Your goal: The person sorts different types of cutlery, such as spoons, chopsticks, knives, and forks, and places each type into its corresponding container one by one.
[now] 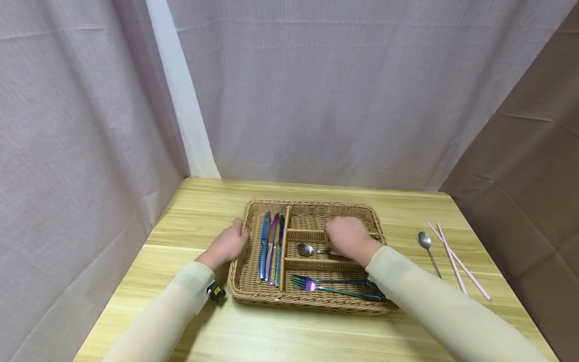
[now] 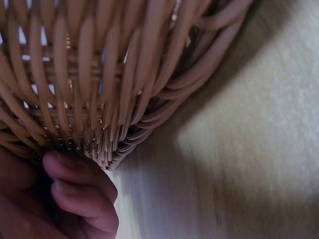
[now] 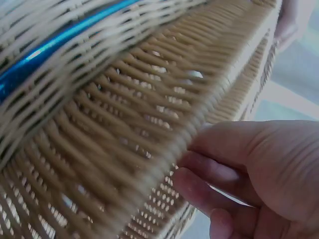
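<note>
A wicker cutlery basket (image 1: 316, 304) with several compartments lies on the table. At its left end my left hand (image 1: 226, 245) grips the side wall; curled fingers (image 2: 82, 191) show against the weave in the left wrist view. Over the middle compartment is my right hand (image 1: 350, 239), its fingers curled at the handle of a metal spoon (image 1: 305, 249), the bowl pointing left. In the right wrist view a woven divider (image 3: 164, 164) partly hides the fingertips. Several knives (image 1: 271, 246) stand side by side in the left compartment. Iridescent forks (image 1: 325, 288) lie in the front one.
Right of the basket, another metal spoon (image 1: 425, 240) lies on the wooden table (image 1: 307, 334). Two pink chopsticks (image 1: 454, 260) cross beside it. Grey curtains (image 1: 316, 100) hang behind the table and on the left, and a brown one (image 1: 538, 166) on the right.
</note>
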`<state>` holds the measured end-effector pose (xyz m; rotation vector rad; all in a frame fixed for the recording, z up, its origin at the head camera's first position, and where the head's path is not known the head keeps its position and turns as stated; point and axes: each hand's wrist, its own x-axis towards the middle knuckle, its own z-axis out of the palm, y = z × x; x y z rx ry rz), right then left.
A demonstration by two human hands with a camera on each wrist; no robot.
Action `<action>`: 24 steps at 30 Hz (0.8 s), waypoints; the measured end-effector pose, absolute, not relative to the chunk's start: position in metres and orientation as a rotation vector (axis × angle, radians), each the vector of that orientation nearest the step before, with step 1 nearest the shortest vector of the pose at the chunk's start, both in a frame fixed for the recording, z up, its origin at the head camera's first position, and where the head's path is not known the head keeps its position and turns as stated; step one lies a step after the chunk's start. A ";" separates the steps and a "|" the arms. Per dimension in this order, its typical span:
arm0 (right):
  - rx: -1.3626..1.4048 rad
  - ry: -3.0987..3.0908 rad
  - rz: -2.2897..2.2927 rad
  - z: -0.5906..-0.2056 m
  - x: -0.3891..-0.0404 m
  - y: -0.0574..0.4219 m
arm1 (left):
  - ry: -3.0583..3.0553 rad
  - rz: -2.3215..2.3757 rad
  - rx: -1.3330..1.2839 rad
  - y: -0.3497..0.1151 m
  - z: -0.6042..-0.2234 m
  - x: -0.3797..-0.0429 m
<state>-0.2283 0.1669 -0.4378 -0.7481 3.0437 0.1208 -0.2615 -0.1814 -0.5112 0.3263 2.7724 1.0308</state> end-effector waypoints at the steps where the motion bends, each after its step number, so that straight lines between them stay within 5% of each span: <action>1: -0.748 3.047 0.091 -0.436 -0.228 0.169 | 2.773 1.030 0.328 -0.181 -0.511 -0.261; 24: -0.475 3.098 -0.159 -0.423 -0.231 0.227 | 2.784 1.028 0.345 -0.182 -0.513 -0.263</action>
